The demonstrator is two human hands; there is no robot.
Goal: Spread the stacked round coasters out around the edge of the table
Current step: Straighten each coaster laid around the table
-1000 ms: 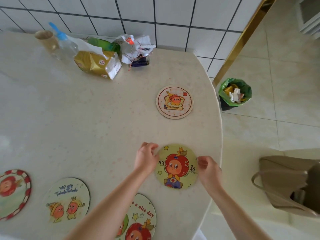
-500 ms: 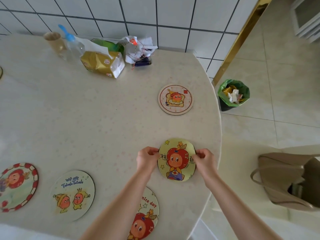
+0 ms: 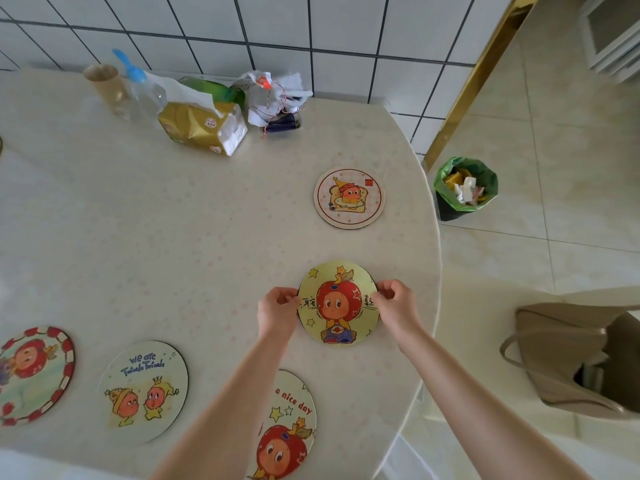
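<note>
My left hand (image 3: 277, 311) and right hand (image 3: 394, 304) pinch opposite rims of the yellow coaster (image 3: 337, 303) near the worktop (image 3: 207, 237) right edge; set too far outward, I judge it could overhang and slip off.

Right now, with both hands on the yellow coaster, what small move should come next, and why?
Probably let go and draw both hands back. The left hand and right hand pinch opposite rims of the yellow coaster, which seems to lie flat near the table edge, apart from the toast coaster beyond and the "nice day" coaster nearer. It looks placed.
</note>
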